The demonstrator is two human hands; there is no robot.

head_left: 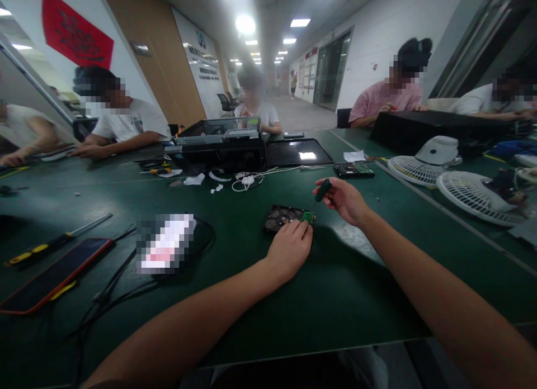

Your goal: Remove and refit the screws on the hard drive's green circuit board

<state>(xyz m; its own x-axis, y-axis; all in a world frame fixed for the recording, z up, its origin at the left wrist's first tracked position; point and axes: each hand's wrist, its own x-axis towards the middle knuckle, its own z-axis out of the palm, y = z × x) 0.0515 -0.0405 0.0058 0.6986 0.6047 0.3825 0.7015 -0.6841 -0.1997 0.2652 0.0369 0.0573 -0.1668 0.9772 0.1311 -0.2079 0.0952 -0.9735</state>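
Note:
On the green table lies a hard drive [277, 217], dark, with a small green circuit board [309, 216] at its right end. My left hand [291, 245] rests over the near side of the drive, fingers bent and holding it by the board. In my right hand [342, 199] is a screwdriver [323, 190] with a dark green handle, pinched between the fingers. Its thin shaft slants down to the circuit board; whether the tip touches a screw is too small to tell. My left fingers hide part of the drive's near edge.
Left lie a yellow-black screwdriver [54, 245], an orange-edged phone [54, 274] and black cables [100, 297]. An open computer case [218, 148], a dark panel [300, 152] and another hard drive [354, 169] are farther back. White fan parts [474, 196] lie right. Several people sit around the table.

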